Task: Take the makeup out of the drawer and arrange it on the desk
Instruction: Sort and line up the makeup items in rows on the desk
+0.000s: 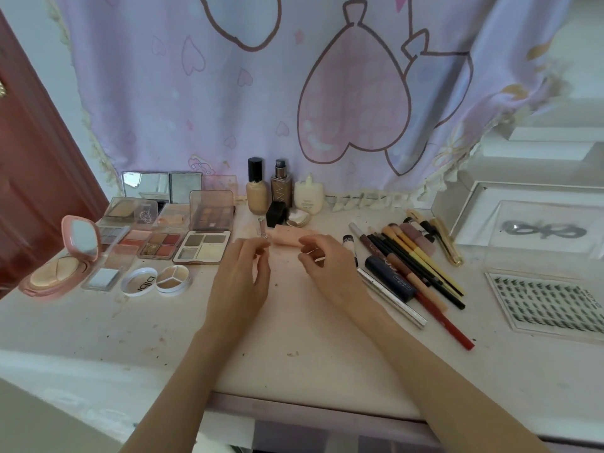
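My left hand (pixel 243 276) is at the desk's middle, its fingertips pinching the base of a small clear silver-topped tube (pixel 261 225) that stands upright. My right hand (pixel 327 266) is just to the right, its curled fingers holding the right end of a pink tube (pixel 286 238) that lies flat on the white desk (pixel 294 338). Open eyeshadow palettes (pixel 202 246), a pink compact (pixel 62 263) and round concealer pots (pixel 157 281) lie on the left. Foundation bottles (pixel 256 191) stand at the back. Brushes and pencils (pixel 421 266) lie fanned out on the right.
A lilac heart-print cloth (pixel 294 93) hangs behind the desk. A tray of false lashes (pixel 549 305) and a clear box with a bow (pixel 536 230) sit at the far right. A red door (pixel 29 158) is on the left. The drawer front (pixel 310 420) shows below the desk edge.
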